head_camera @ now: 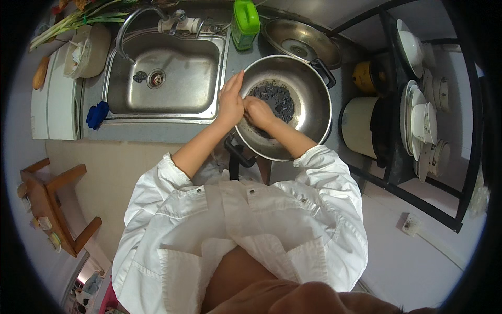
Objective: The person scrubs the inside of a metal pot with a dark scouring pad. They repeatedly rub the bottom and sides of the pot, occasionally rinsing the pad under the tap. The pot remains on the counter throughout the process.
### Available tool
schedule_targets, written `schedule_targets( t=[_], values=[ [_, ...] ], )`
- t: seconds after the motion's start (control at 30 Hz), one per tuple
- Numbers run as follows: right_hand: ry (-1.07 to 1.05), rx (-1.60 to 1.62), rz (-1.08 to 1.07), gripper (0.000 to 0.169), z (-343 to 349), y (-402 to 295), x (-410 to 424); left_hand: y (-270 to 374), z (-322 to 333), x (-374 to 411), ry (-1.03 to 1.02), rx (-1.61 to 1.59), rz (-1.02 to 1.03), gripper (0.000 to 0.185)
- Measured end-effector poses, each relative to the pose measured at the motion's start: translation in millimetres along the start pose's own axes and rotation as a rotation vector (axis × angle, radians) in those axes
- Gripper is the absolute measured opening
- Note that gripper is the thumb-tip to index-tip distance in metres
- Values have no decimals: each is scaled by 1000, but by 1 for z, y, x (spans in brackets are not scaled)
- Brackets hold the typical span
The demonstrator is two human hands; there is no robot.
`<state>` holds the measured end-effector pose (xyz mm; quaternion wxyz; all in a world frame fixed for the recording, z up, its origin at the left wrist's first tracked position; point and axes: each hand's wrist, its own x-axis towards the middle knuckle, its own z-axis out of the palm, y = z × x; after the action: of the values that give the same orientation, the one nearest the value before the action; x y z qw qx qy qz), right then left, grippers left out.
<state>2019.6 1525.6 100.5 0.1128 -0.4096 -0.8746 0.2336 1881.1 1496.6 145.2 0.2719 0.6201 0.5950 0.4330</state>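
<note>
A steel wok (313,106) with black side handles stands before me, its bottom crusted with dark burnt residue (274,98). My left hand (231,102) lies along the wok's left rim, fingers stretched out. Inside that rim, my right hand (259,113) is curled low against the left wall, next to my left hand. The underside of its fingers is hidden, so I cannot see whether anything is in them.
Left of the wok is a steel sink (172,86) with a curved faucet (125,35) and a dark scouring pad (139,77). A blue cloth (97,115) lies near its corner. Behind stand a green bottle (245,25) and a steel lid (302,39); a black dish rack (396,117) is rightward.
</note>
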Motion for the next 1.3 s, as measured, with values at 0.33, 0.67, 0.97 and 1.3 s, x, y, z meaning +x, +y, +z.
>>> schedule_targets(
  t=[0.33,0.67,0.97,1.3],
  values=[
    [85,-38,193,13,2,3,5,1,-2,4,-15,5,42,62],
    [349,-198,565,12,-27,50,-8,-3,-3,4,-68,-123,48,67],
    [251,-336,786,15,-43,55,-36,-2,-3,4,-94,-56,62,67],
    [42,-211,566,14,-20,3,-39,-3,-6,4,-141,-102,76,67]
  ],
)
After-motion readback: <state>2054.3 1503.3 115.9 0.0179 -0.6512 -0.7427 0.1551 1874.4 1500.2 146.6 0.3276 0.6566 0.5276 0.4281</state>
